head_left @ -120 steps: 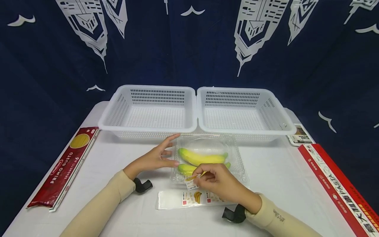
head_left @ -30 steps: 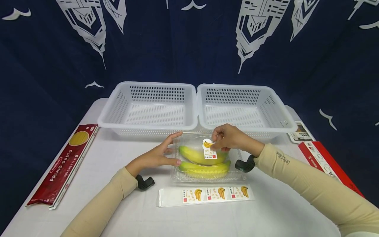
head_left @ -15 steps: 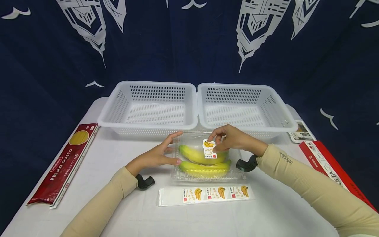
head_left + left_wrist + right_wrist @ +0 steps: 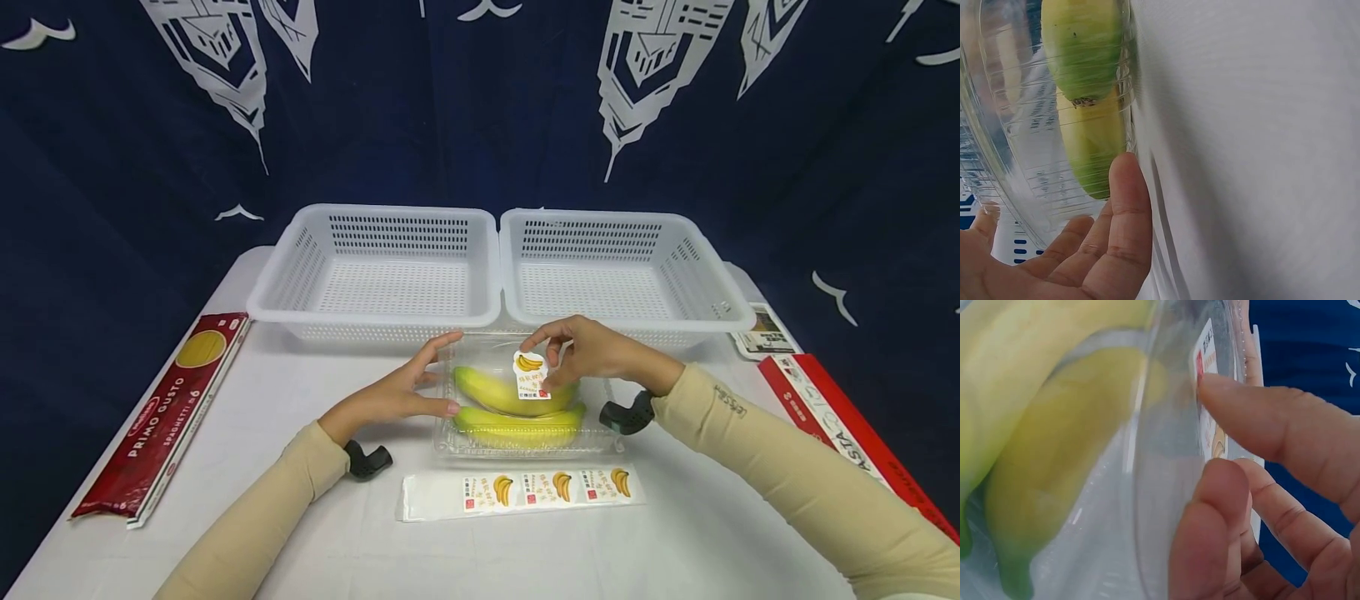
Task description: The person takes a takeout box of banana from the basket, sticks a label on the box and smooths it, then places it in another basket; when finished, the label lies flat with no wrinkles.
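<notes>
A clear lidded container [image 4: 600, 408] holds two yellow bananas [image 4: 517, 427] with green ends. On its lid lies a white label [image 4: 531, 377] with a banana picture, seen edge-on as a label [image 4: 1207, 362] in the right wrist view. My right hand [image 4: 592, 354] is over the lid, thumb and index fingertip touching the label, other fingers bent. At the container's left side my left hand [image 4: 393, 396] rests with fingers spread; in the left wrist view the left hand [image 4: 1091, 256] touches the clear wall [image 4: 1029, 169].
Behind stand two white baskets, left [image 4: 375, 318] and right [image 4: 630, 323]. A sheet of banana labels [image 4: 551, 492] lies in front. A red spaghetti pack [image 4: 161, 412] lies left; a red pasta box [image 4: 840, 425] and a small card-like item [image 4: 765, 335] lie right.
My right hand has carried one label from near the sheet up onto the lid, and its index finger has since spread from the thumb. The left hand has stayed at the container.
</notes>
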`<state>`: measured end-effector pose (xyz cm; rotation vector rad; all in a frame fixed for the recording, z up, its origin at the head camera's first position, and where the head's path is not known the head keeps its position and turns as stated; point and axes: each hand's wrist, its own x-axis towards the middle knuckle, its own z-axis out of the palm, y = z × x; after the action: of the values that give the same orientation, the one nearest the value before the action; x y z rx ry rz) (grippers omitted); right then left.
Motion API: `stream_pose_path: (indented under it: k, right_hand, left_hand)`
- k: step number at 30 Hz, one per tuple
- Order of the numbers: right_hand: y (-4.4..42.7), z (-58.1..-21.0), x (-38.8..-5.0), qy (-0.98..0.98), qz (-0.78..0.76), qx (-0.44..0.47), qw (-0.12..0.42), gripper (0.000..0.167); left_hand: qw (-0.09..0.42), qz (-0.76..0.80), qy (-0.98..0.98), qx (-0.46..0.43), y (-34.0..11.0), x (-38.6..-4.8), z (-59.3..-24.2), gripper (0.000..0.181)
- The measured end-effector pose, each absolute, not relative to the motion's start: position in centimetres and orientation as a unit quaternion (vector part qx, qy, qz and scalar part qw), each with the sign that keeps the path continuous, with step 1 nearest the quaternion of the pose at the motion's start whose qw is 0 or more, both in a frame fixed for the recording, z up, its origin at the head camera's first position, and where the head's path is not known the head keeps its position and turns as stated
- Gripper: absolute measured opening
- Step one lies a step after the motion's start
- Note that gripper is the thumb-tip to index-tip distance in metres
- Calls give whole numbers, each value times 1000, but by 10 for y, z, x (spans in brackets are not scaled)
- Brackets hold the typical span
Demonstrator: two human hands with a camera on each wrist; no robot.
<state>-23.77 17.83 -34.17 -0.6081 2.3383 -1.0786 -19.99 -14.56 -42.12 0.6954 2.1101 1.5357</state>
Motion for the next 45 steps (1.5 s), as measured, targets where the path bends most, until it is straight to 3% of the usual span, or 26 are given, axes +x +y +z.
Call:
stream_pose_path:
  k: [12, 20, 24, 32, 45]
  right_hand:
    - [194, -332, -241, 821, -459, -215, 264, 53]
    - [223, -326, -238, 782, -537, -224, 224, 44]
    - [242, -324, -237, 761, -577, -227, 190, 32]
    - [281, -329, -238, 665, -691, -259, 118, 42]
    - [339, -344, -230, 544, -818, -151, -113, 26]
  left_hand:
    - [217, 555, 764, 247, -146, -200, -423, 107]
    - [217, 557, 762, 248, -146, -200, -421, 107]
    - [218, 557, 763, 246, -146, -201, -422, 108]
    - [219, 561, 760, 244, -146, -201, -424, 107]
    - [217, 556, 764, 245, -145, -200, -423, 106]
